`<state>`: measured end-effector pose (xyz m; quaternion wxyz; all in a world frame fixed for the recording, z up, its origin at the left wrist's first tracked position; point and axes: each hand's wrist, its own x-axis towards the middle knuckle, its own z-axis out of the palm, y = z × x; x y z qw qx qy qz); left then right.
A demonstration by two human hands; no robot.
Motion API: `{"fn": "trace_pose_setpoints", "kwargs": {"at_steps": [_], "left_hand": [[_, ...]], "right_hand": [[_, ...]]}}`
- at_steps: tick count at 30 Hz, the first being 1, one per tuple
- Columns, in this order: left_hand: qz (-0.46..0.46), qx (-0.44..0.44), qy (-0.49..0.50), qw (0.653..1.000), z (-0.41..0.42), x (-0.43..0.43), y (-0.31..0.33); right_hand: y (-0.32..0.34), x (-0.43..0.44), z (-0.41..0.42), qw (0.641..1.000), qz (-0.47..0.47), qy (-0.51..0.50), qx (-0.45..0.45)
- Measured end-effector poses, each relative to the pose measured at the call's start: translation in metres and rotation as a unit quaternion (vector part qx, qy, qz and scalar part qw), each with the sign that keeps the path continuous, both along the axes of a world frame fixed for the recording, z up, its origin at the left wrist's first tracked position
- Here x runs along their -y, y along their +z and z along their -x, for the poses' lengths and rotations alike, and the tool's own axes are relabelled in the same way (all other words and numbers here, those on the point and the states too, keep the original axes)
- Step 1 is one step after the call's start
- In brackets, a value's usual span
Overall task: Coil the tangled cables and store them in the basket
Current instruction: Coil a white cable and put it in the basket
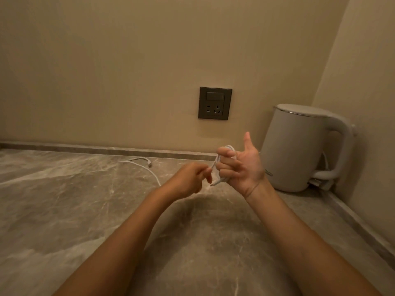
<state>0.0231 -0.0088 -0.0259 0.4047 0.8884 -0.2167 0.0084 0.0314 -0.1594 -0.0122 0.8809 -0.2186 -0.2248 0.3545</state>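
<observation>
Step in hand: coiling. White cable (137, 158) looped round curled fingers (224, 167) of right hand (241, 167), thumb raised. Free strand pinched by left hand (188, 180) just beside coil. Tail lies on bench (64, 210). Basket not in view. Next: slack to be wound on, kept taut.

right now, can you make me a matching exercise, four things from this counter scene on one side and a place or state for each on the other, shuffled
Things:
1. white plastic electric kettle
2. dark grey square wall socket
3. thin white cable
4. left hand

Places or states:
a. looped round the fingers of the right hand
b. pinches the cable
c. stands in the right corner of the grey marble counter
d. set in the beige wall

Pairs: 1-c, 2-d, 3-a, 4-b
</observation>
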Motion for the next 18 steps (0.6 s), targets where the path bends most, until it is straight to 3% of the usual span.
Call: {"fn": "trace_pose_setpoints", "kwargs": {"at_steps": [3, 7, 9, 12, 18], "left_hand": [[-0.044, -0.067, -0.026, 0.996, 0.003, 0.01, 0.001], [-0.132, -0.148, -0.068, 0.978, 0.011, 0.018, 0.007], [-0.167, -0.163, -0.092, 0.968, 0.015, 0.02, 0.01], [-0.202, -0.15, -0.11, 0.962, 0.019, 0.017, 0.023], [-0.197, -0.076, -0.09, 0.973, 0.016, -0.008, 0.046]], "right_hand": [[0.004, -0.001, 0.006, 0.978, 0.004, -0.19, -0.084], [0.004, -0.005, 0.005, 0.943, 0.008, -0.309, -0.125], [0.002, -0.008, 0.004, 0.931, 0.048, -0.346, -0.106], [-0.003, -0.011, 0.002, 0.9, 0.18, -0.395, -0.033], [-0.009, -0.016, 0.0, 0.822, 0.423, -0.372, 0.089]]}}
